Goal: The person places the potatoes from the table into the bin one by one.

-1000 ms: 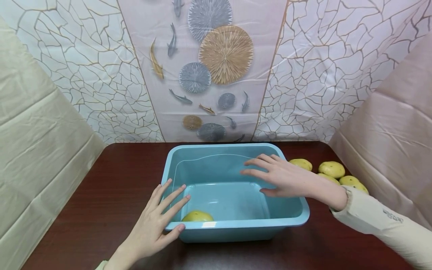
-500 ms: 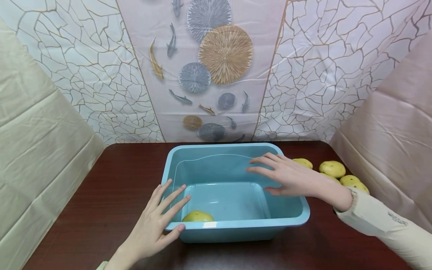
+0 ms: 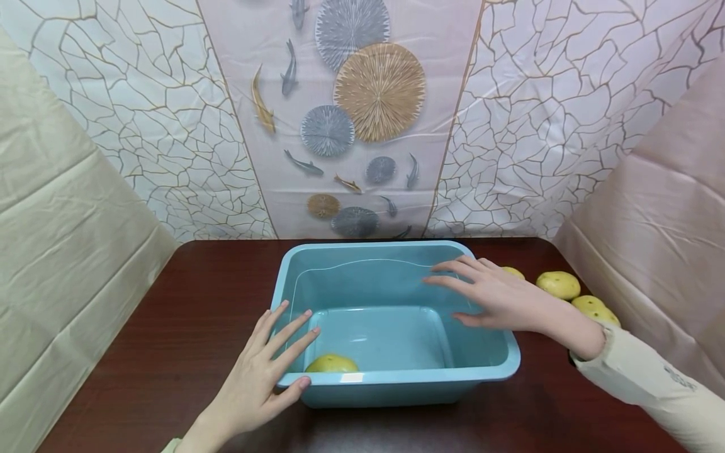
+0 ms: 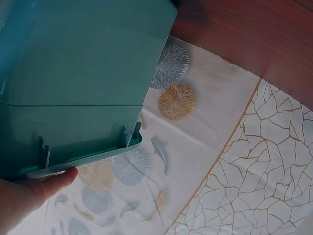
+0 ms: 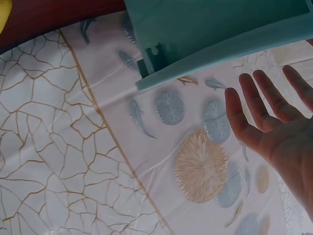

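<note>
A blue plastic basin (image 3: 396,375) stands on the dark wooden table. One yellow potato (image 3: 332,363) lies inside it, at the near left corner. My left hand (image 3: 257,371) rests at that corner with fingers spread over the rim; in the left wrist view its thumb (image 4: 61,180) touches the rim. Over the basin's right side hovers my right hand (image 3: 493,296), fingers apart and holding nothing. The right wrist view shows its palm (image 5: 288,137) and separated fingers beside the rim.
Several yellow potatoes (image 3: 557,285) lie on the table right of the basin, partly hidden by the right hand and forearm. A patterned cloth (image 3: 362,189) hangs behind the table (image 3: 215,302), with plain cloth on both sides.
My right hand has drifted rightward over the basin towards the potatoes on the table, covering more of them. The left hand, basin and potato inside have stayed put.
</note>
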Available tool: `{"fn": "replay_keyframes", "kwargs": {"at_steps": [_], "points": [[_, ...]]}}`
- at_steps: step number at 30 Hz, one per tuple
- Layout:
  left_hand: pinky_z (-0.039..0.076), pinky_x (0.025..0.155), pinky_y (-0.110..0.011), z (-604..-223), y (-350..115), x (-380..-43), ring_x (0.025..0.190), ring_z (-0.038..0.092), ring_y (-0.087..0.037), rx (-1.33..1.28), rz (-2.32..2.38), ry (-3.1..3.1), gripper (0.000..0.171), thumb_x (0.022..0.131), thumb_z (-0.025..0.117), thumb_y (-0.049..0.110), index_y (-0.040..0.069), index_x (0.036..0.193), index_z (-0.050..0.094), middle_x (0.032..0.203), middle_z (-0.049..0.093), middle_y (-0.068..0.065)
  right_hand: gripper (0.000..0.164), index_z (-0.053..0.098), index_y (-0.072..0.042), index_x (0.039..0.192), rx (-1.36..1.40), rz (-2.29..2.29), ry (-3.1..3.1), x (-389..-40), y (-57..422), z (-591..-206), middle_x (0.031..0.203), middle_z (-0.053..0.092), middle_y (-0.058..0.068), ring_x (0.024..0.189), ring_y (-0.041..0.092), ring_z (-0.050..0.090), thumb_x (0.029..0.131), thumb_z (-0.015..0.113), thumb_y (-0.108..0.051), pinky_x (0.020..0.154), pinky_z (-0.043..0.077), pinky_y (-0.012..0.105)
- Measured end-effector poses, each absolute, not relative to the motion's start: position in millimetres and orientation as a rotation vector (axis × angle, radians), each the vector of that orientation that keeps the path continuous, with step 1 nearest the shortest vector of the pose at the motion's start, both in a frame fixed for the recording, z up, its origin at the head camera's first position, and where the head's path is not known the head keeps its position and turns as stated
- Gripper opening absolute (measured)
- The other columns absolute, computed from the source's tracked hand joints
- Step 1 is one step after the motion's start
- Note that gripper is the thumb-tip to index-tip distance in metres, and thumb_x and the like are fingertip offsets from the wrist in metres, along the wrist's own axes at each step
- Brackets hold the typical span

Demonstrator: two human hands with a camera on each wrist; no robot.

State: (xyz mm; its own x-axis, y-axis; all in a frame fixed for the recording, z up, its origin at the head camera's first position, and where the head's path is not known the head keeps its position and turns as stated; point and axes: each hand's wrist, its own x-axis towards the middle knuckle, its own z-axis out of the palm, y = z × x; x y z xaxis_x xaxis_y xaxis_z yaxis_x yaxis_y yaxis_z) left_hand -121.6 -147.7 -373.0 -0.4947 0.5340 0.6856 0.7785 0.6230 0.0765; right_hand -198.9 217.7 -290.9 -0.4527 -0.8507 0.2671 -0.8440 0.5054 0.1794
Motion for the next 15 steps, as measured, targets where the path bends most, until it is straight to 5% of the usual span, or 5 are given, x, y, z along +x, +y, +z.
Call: {"fn": "replay_keyframes", "kwargs": {"at_steps": [8, 15], "points": [[0.002, 0.113, -0.039, -374, -148, -122, 0.133, 0.023, -0.035, -1.025, -0.503, -2.215, 0.049, 0.091, 0.038, 0.043, 0.014, 0.13, 0.047, 0.139, 0.04, -0.007, 0.055, 0.047, -0.02, 0.127, 1.346, 0.043, -2.452, -202, 231, -294, 0.125, 0.049, 0.002, 0.108, 0.014, 0.044, 0.076, 0.065, -0.032, 0.075, 0.045, 0.034], [0.003, 0.113, -0.04, -374, -148, -122, 0.133, 0.024, -0.036, -1.031, -0.505, -2.204, 0.049, 0.091, 0.038, 0.042, 0.014, 0.129, 0.048, 0.139, 0.04, -0.007, 0.057, 0.049, -0.018, 0.126, 1.317, 0.135, -2.441, -205, 240, -296, 0.124, 0.049, -0.001, 0.104, 0.009, 0.044, 0.072, 0.067, -0.025, 0.076, 0.043, 0.032]]}}
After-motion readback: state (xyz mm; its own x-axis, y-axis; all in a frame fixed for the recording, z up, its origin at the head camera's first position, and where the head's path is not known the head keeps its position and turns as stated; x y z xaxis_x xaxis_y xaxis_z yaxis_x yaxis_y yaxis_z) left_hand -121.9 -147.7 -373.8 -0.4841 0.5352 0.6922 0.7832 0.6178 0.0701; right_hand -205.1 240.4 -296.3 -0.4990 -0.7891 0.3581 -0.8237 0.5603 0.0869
